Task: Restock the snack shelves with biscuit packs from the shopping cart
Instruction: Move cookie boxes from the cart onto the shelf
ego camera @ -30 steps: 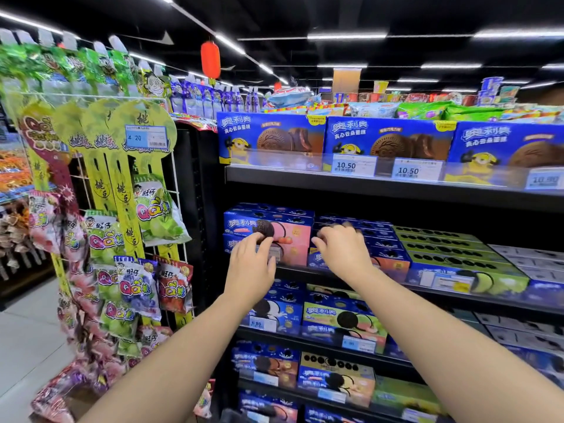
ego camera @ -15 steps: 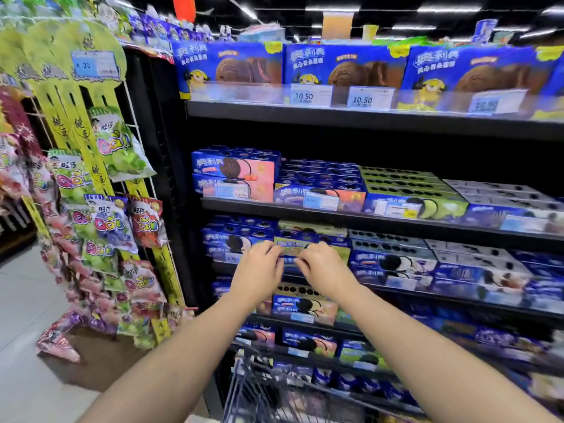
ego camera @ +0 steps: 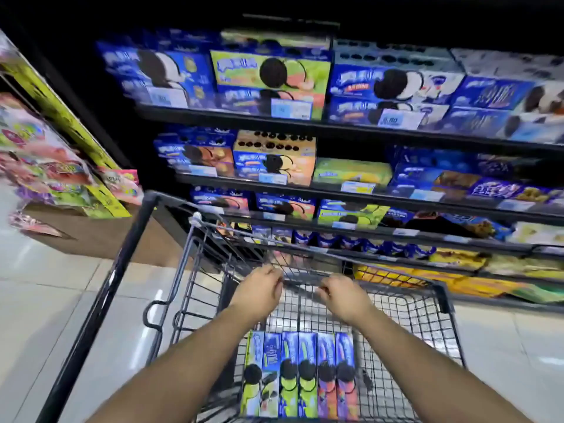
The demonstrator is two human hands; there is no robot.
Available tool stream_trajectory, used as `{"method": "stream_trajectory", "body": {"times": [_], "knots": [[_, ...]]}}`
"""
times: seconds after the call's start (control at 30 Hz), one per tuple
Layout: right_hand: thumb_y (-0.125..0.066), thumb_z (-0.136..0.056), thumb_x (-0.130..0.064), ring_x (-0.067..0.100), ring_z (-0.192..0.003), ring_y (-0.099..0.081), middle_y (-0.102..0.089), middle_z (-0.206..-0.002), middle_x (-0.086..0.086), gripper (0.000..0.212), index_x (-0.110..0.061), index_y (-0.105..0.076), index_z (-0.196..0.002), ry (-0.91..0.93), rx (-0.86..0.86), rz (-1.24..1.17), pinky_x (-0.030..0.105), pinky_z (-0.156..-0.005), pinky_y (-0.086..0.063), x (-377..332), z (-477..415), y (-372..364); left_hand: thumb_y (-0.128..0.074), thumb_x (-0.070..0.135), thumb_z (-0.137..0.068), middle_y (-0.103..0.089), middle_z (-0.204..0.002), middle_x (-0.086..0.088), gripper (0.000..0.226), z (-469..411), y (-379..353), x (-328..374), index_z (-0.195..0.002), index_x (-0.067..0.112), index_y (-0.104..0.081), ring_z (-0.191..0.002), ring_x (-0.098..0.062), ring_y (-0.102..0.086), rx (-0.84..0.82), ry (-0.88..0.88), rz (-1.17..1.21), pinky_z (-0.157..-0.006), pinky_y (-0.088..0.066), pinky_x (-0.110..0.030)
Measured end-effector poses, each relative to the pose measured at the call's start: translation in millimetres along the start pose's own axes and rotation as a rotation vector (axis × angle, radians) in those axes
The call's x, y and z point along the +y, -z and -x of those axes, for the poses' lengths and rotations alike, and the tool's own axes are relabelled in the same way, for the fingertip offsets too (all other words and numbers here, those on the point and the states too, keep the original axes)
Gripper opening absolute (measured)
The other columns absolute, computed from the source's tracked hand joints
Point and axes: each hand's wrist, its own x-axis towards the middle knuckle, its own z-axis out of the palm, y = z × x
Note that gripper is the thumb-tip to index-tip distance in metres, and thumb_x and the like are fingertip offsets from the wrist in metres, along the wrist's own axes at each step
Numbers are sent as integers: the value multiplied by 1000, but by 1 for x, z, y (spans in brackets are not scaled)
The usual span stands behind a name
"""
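Several biscuit packs (ego camera: 300, 374) stand side by side on the wire floor of the black shopping cart (ego camera: 100, 303), near its close end. My left hand (ego camera: 259, 291) and my right hand (ego camera: 343, 297) hover close together over the cart's middle, above the packs. Their fingers are loosely curled, and I see nothing held in them. A dark cart wire runs between the two hands; blur hides whether the fingers touch it. The snack shelves (ego camera: 305, 183) rise just beyond the cart, filled with blue, green and orange biscuit boxes.
A hanging rack of candy bags (ego camera: 45, 160) stands at the left on a brown base. Pale tiled floor (ego camera: 45, 300) lies left of the cart. Yellow packs (ego camera: 457, 279) fill the lowest shelf at the right.
My view has dropped from the upper shelves to the cart. Both hands came down from the shelf boxes to a spot over the cart basket.
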Motion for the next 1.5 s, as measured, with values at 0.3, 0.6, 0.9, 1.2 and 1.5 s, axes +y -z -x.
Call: {"method": "stream_trajectory", "body": {"times": [0.3, 0.6, 0.9, 1.2, 1.5], "knots": [[-47, -103, -44, 26, -117, -59, -58, -135, 13, 39, -22, -55, -134, -194, -298, -10, 39, -101, -50, 109, -14, -158, -47, 29, -99, -55, -127, 1, 30, 19, -186, -19, -126, 24, -60, -111, -24, -58, -296, 79, 1, -94, -50, -36], [-60, -93, -57, 31, -136, -48, -41, -155, 14, 84, -19, -23, -158, -199, -472, -149, 41, -110, -43, 180, -59, -228, -57, 47, -95, -36, -155, -5, 57, -10, -304, 3, -147, 27, -44, -142, -31, -34, -335, -134, -112, -118, -28, -41], [-47, -101, -52, 30, -134, -50, -58, -140, 11, 53, -13, -60, -135, -415, -452, -784, 39, -114, -38, 194, -78, -257, -51, 52, -97, -23, -162, -9, 74, -9, -333, 4, -158, 26, -18, -147, -33, -21, -329, -149, -170, -124, -11, -49], [-66, -65, -84, 25, -102, -67, -70, -105, 5, 81, -15, -71, -109, -355, -295, -898, 43, -94, -54, 191, -65, -255, -56, 47, -97, -18, -163, -8, 79, -8, -328, 10, -158, 31, -10, -150, -31, -13, -356, -110, -158, -125, -4, -50], [-88, -73, -4, 25, -120, -64, -62, -135, 10, 118, -21, -5, -155, -494, -436, -1194, 47, -104, -51, 189, -13, -294, -56, 47, -97, -17, -165, -5, 76, -8, -332, 4, -158, 38, -11, -152, -27, -12, -388, -59, -114, -123, 2, -44]]}}
